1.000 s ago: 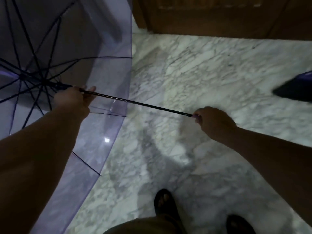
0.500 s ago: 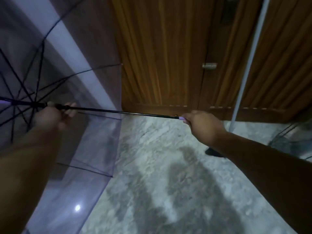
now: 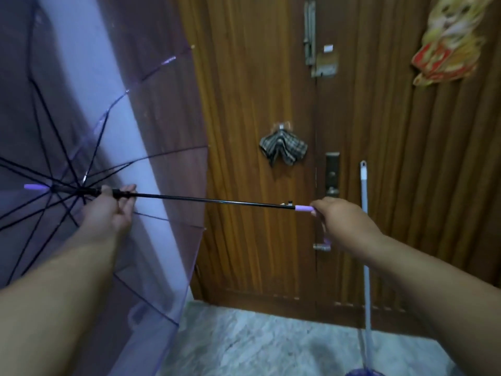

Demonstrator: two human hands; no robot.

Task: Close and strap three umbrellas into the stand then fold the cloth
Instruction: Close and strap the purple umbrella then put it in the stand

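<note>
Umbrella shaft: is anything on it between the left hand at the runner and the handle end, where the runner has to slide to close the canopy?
Nothing visible. The shaft runs bare from the left hand to the right hand gripping the lilac handle; only a small catch sits just before the handle.

Open transparent purple umbrella [image 3: 81,164] held sideways before a wooden door [image 3: 244,104], left hand [image 3: 108,213] gripping its runner by the ribs, right hand [image 3: 341,221] gripping the lilac handle [image 3: 304,208], checked cloth [image 3: 283,147] hanging on the door, marble floor [image 3: 271,348] below
</note>
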